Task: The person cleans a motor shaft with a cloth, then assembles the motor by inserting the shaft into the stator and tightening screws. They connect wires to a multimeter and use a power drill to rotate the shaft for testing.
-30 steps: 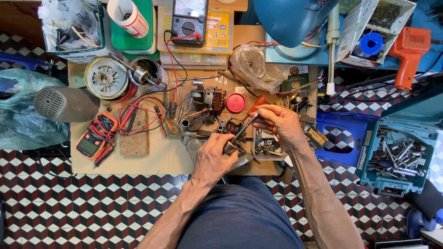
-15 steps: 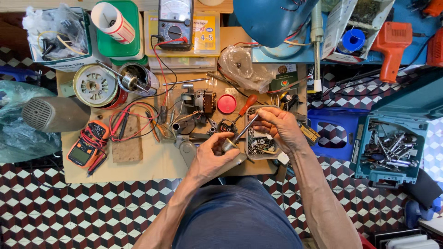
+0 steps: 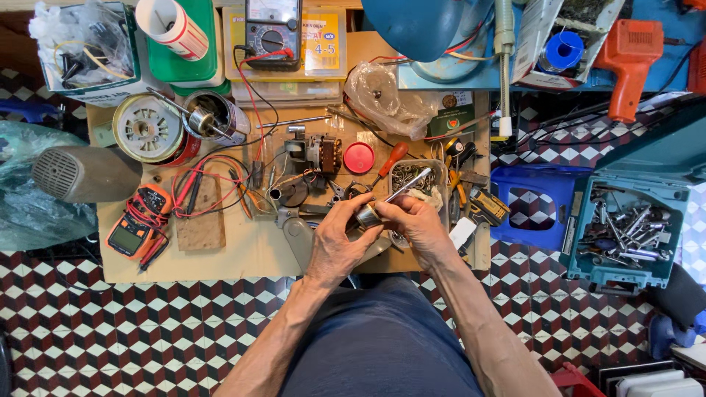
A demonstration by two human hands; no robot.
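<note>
Over the near edge of the cluttered wooden work surface (image 3: 243, 254), the left hand (image 3: 337, 242) is curled closed around a small silver metal cylinder with a thin steel shaft (image 3: 371, 213), gripping it from the left with thumb and fingers. The right hand (image 3: 418, 224) closes on the same piece from the other side, its fingertips pinched at the cylinder's end, so both hands meet over the part just above the person's lap. The shaft points up and to the right, toward a clear plastic tray of screws and small metal bits (image 3: 412, 176) that lies just beyond the right hand. A red-handled screwdriver (image 3: 390, 160) lies just left of that tray, near a round red cap (image 3: 359, 157) and a small motor with copper windings (image 3: 321, 153). Further left on the surface sit an orange digital multimeter with red and black leads (image 3: 132, 231), a small bare wooden block (image 3: 201, 220) and a round silver motor housing (image 3: 147, 129). At the far edge stands an analogue multimeter (image 3: 272, 29) on a yellow box. Well apart to the right, on the chequered floor, an open teal case (image 3: 621, 231) holds sockets and metal tools beside a blue plastic stool (image 3: 529, 206).
</note>
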